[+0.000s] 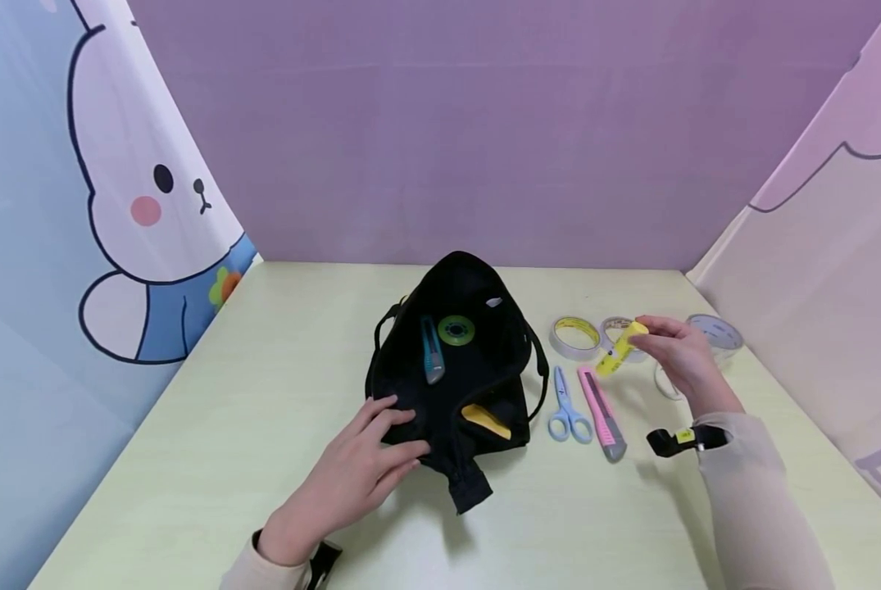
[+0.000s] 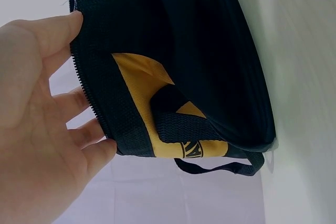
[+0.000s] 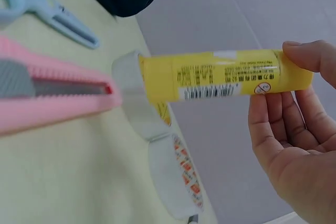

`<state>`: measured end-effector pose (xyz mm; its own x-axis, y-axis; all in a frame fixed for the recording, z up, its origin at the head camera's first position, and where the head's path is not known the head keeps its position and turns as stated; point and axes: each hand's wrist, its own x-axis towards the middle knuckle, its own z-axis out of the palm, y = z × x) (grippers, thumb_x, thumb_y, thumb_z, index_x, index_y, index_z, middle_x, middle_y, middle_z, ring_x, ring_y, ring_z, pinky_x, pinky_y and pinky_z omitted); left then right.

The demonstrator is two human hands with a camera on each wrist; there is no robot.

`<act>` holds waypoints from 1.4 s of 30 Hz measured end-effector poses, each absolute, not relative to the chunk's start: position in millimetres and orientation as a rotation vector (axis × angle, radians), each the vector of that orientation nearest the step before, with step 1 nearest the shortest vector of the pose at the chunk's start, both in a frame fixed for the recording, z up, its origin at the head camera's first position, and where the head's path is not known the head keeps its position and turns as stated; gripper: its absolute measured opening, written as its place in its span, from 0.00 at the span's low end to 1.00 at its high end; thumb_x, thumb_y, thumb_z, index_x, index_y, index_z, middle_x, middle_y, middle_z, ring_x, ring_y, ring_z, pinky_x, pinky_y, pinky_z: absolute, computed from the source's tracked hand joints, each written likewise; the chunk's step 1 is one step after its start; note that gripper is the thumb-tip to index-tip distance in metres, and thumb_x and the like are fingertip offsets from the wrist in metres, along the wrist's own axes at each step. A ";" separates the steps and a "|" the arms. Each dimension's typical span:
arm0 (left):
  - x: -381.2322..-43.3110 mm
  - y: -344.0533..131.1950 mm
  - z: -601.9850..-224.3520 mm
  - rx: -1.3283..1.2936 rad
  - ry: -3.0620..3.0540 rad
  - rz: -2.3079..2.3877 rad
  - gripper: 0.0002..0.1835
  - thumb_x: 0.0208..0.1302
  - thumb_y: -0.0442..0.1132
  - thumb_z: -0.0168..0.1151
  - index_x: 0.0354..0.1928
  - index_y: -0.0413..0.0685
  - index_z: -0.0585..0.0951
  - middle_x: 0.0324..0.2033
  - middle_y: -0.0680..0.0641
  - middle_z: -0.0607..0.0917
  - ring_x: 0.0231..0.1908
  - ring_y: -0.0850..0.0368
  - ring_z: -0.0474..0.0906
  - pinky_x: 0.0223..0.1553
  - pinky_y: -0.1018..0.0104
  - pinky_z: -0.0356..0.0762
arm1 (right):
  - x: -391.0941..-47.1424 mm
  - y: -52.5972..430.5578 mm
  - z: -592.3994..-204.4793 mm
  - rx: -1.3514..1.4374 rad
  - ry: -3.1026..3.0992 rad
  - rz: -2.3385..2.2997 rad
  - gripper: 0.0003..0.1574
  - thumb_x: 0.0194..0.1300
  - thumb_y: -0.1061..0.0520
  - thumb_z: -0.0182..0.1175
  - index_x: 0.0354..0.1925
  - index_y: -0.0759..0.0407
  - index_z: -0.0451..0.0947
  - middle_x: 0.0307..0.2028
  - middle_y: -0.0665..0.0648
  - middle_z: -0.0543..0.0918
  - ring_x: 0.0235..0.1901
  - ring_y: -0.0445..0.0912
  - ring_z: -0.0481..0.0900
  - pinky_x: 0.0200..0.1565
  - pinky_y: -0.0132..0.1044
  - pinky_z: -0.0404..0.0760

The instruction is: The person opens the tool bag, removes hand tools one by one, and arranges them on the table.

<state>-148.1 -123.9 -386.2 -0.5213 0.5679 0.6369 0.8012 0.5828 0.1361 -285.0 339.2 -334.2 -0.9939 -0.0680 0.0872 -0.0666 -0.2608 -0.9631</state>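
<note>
A black zippered bag (image 1: 484, 360) stands with its mouth open at the middle of the table, a yellow panel (image 2: 136, 77) on its outside. My left hand (image 1: 355, 471) holds the near zippered edge, thumb on one face and fingers behind. Inside the bag lie a teal utility knife (image 1: 432, 352) and a round green tape roll (image 1: 456, 330). My right hand (image 1: 679, 356) pinches a yellow glue stick (image 3: 210, 77) by one end, raised over the table to the right of the bag. Below and left of it lie a pink utility knife (image 1: 601, 414) and light blue scissors (image 1: 561, 401).
Behind the glue stick are a tape roll with a yellow core (image 1: 576, 354) and a second tape roll (image 3: 165, 177). A wider clear tape roll (image 1: 716, 332) stands at the table's right side. Purple cloth (image 1: 447, 147) hangs behind the table's back edge.
</note>
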 end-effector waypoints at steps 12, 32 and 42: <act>-148.3 -123.9 -386.0 -1.088 -2.265 -0.563 0.25 0.80 0.54 0.40 0.44 0.55 0.88 0.49 0.44 0.81 0.60 0.39 0.72 0.64 0.45 0.67 | -283.6 346.4 -356.5 -0.198 2.012 -2.429 0.27 0.58 0.84 0.53 0.35 0.59 0.88 0.35 0.48 0.87 0.40 0.37 0.82 0.43 0.25 0.81; -150.3 -123.9 -386.9 -1.091 -2.261 -0.568 0.25 0.80 0.53 0.40 0.43 0.55 0.88 0.49 0.44 0.81 0.59 0.39 0.72 0.63 0.43 0.68 | -285.7 344.2 -369.7 -0.279 1.983 -2.367 0.30 0.57 0.85 0.52 0.42 0.59 0.87 0.37 0.50 0.85 0.38 0.40 0.80 0.42 0.28 0.82; -151.0 -123.8 -387.0 -1.094 -2.259 -0.569 0.25 0.80 0.53 0.40 0.43 0.55 0.88 0.49 0.44 0.81 0.59 0.39 0.72 0.64 0.46 0.67 | -284.6 345.5 -366.8 -0.354 2.007 -2.322 0.31 0.57 0.86 0.51 0.41 0.57 0.86 0.37 0.50 0.85 0.38 0.41 0.80 0.42 0.29 0.82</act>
